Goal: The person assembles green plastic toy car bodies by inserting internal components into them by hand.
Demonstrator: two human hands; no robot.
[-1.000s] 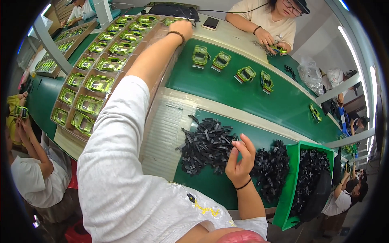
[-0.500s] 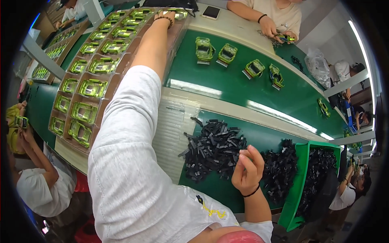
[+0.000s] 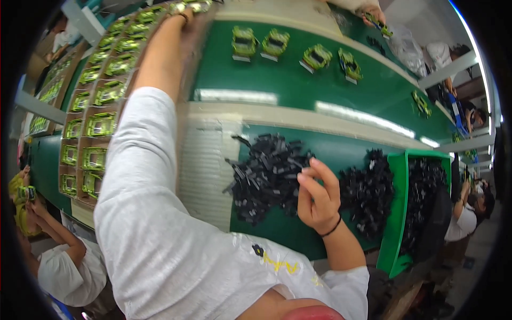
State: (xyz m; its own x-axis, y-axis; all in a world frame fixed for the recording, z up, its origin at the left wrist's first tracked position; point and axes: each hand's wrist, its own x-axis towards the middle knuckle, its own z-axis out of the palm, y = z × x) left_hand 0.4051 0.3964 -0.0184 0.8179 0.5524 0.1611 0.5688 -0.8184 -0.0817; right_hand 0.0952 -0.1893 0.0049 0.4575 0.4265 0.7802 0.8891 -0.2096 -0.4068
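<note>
My left arm stretches to the far end of a brown compartment tray [image 3: 84, 133] full of clear yellow-green toy car body shells [image 3: 102, 124]. Up there my left hand [image 3: 183, 13] is beside a green shell [image 3: 198, 6]; its fingers are blurred and partly hidden, so its grip does not show. Above a heap of small black plastic parts [image 3: 266, 176] hovers my right hand [image 3: 320, 200], fingers loosely bent and slightly apart, with nothing visible in them.
Several green toy cars [image 3: 317, 56] stand on the green table beyond. A second black heap [image 3: 368, 192] lies by a green bin [image 3: 395, 213] of black parts at right. Co-workers sit around; one person's hand [image 3: 372, 15] holds a toy car across the table.
The view has shifted, so the tray and table appear higher and further left. My left hand stays at the tray's far end. My right hand keeps its bent pose over the black parts.
</note>
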